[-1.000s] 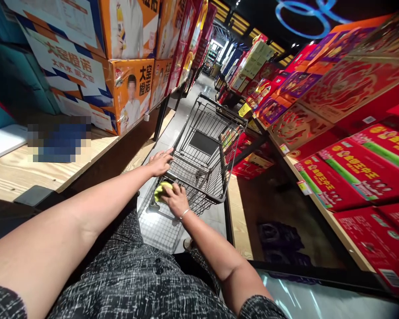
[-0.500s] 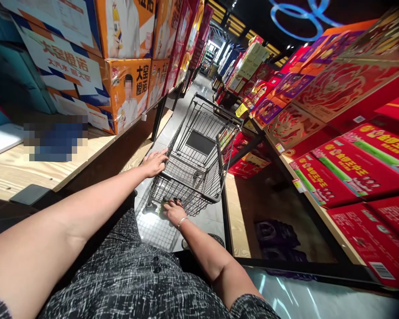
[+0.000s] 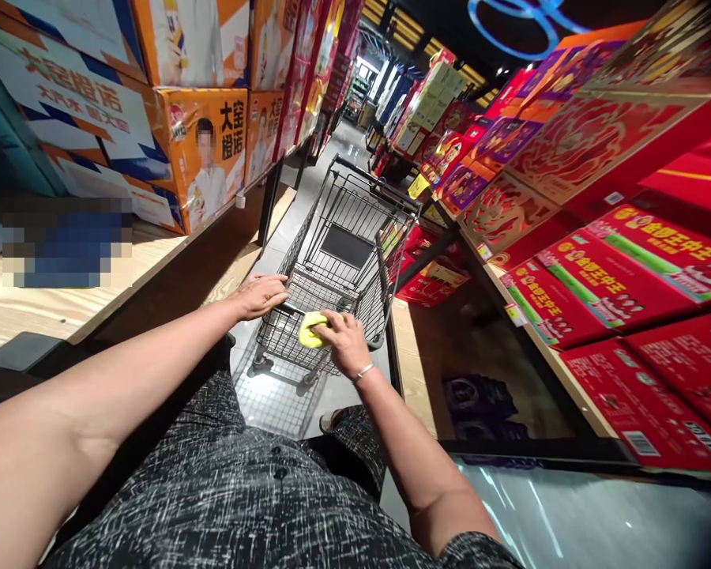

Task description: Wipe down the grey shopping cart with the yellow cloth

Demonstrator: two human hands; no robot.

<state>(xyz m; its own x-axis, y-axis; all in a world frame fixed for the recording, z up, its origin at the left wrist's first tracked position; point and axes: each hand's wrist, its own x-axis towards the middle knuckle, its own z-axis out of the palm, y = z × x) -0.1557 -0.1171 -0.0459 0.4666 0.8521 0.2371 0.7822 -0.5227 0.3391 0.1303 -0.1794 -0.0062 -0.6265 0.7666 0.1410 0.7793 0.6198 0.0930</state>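
Note:
A dark metal shopping cart point(image 3: 344, 245) stands in the aisle in front of my body, its basket showing no goods. My left hand point(image 3: 261, 295) rests on the left end of the cart's handle, fingers closed over it. In my right hand point(image 3: 347, 338) is a folded yellow cloth point(image 3: 313, 330), pinched between thumb and fingers against the middle of the handle. A thin bracelet circles my right wrist.
Orange and white drink cartons point(image 3: 205, 158) are stacked on a wooden shelf point(image 3: 154, 273) at the left. Red boxes point(image 3: 622, 269) and gold-patterned boxes point(image 3: 592, 150) fill the right shelves. The aisle runs on ahead between displays.
My right hand has risen from below the handle, and the yellow cloth now shows in it. My left hand stays at the handle's left end. The view has shifted slightly.

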